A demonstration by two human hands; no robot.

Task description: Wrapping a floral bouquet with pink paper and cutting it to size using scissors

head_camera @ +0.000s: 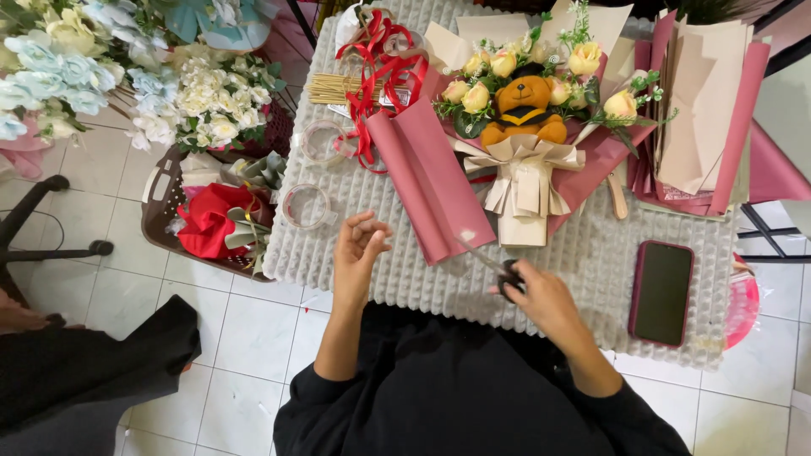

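My right grip (pixel 541 295) is closed around the dark handles of a pair of scissors (pixel 498 268), whose blades point up and left toward the near end of a folded sheet of dusty-pink wrapping paper (pixel 431 181). My left grip (pixel 359 249) holds nothing; its fingers are loosely curled and raised just above the desk (pixel 405 283), near the left side of that pink sheet. The desk is covered in a pale grey ridged mat. In the middle, farther from me, lies a bouquet (pixel 528 127) wrapped in pink and cream paper, with pale yellow roses around a small brown teddy bear and a cream bow below. Red ribbon (pixel 380 76) curls at the far left of the desk, beside two clear tape rolls (pixel 306 207). A dark phone in a pink case (pixel 661 291) lies at the near right. More pink and beige sheets (pixel 705 110) are stacked at the far right. A brown basket (pixel 169 211) with red fabric stands on the floor to the left, under white and blue flowers (pixel 127 76)
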